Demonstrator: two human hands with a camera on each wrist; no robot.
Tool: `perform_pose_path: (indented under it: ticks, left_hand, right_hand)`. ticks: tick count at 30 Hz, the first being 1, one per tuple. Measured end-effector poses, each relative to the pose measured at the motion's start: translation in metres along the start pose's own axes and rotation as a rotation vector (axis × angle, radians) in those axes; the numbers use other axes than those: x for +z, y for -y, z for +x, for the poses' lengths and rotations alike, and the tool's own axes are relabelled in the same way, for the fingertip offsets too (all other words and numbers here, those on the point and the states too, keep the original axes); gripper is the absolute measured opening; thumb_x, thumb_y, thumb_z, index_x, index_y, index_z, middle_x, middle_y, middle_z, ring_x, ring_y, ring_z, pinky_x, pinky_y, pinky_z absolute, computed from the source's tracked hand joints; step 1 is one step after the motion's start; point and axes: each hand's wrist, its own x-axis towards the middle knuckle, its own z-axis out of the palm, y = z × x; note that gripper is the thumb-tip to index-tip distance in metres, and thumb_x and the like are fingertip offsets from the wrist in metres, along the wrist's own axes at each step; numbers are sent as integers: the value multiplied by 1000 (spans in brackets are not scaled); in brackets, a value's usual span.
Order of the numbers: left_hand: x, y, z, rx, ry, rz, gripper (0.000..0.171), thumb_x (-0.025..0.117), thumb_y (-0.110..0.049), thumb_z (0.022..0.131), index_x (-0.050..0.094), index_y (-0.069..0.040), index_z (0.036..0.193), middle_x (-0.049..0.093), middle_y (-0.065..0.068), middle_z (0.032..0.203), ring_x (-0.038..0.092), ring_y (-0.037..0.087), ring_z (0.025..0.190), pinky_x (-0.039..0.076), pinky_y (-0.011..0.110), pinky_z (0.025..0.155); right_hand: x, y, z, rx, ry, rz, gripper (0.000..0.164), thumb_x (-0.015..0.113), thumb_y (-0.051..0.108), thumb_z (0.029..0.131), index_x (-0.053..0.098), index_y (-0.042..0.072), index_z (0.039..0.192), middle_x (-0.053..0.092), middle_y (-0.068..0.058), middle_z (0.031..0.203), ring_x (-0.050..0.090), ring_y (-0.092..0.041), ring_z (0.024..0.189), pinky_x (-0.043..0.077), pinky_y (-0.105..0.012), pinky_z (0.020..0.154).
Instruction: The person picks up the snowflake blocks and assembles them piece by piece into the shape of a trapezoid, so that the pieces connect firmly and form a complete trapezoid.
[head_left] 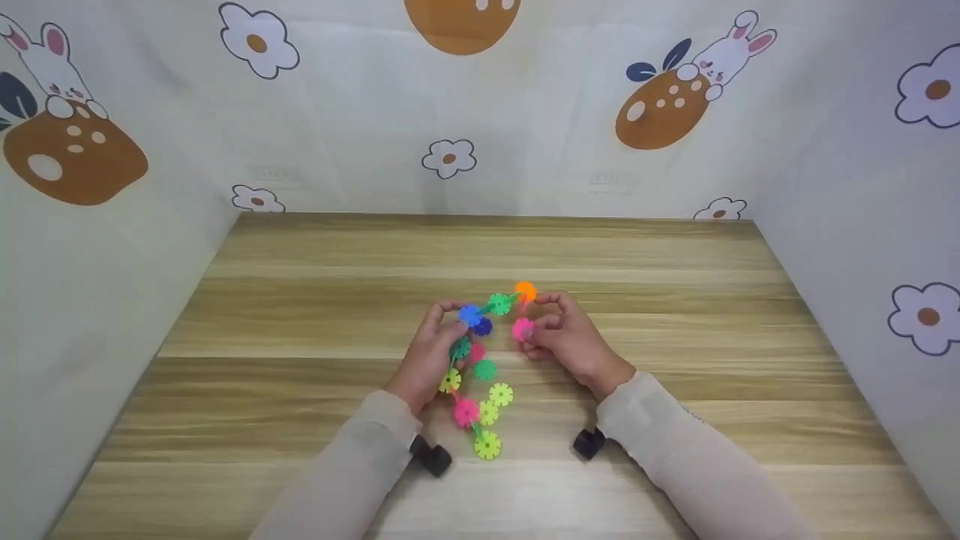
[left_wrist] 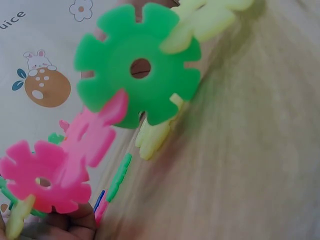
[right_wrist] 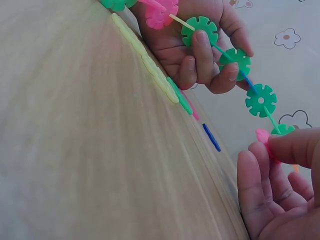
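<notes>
A chain of slotted plastic discs hangs between the hands. My left hand [head_left: 424,360] grips its middle by a blue disc [head_left: 470,314], with the thumb in front and fingers curled behind. From there the chain drops past a yellow disc [head_left: 450,380] and a pink disc [head_left: 466,412] to a yellow end disc [head_left: 487,445]. Up to the right it runs through a green disc [head_left: 499,304] to an orange disc [head_left: 526,290]. My right hand [head_left: 577,341] pinches a pink disc [head_left: 522,329] between thumb and fingers, close below the orange one.
Several loose discs lie on the wooden table [head_left: 675,300] between the hands: dark blue [head_left: 484,326], pink [head_left: 476,352], green [head_left: 485,370] and two yellow [head_left: 501,394]. Patterned cloth [head_left: 352,112] walls the table at the back and both sides. A black camera [head_left: 433,456] sits at each wrist.
</notes>
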Motion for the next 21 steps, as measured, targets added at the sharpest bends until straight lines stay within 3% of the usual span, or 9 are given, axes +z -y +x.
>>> perform_pose_path:
  ticks: [5, 12, 21]
  left_hand:
    - [0, 1, 0, 30, 18, -11, 29, 48, -21, 110, 49, -20, 139, 66, 14, 107, 52, 16, 73, 46, 26, 65]
    - [0, -1, -1, 4, 20, -3, 28, 49, -23, 110, 50, -23, 139, 66, 14, 111, 52, 17, 72, 47, 27, 66]
    - [0, -1, -1, -12, 11, 7, 28, 49, -24, 111, 49, -24, 139, 66, 13, 111, 53, 17, 74, 47, 28, 68]
  right_hand:
    - [0, -1, 1, -13, -4, 32, 65, 66, -8, 94, 31, 8, 146, 68, -10, 90, 73, -21, 79, 64, -31, 73]
    - [-2, -3, 2, -26, 29, 35, 75, 68, -8, 95, 27, 11, 156, 69, -11, 94, 73, -20, 81, 64, -32, 75]
    - [-2, -4, 3, -18, 23, 49, 77, 67, -6, 97, 27, 15, 160, 68, -8, 95, 70, -18, 79, 64, -30, 74]
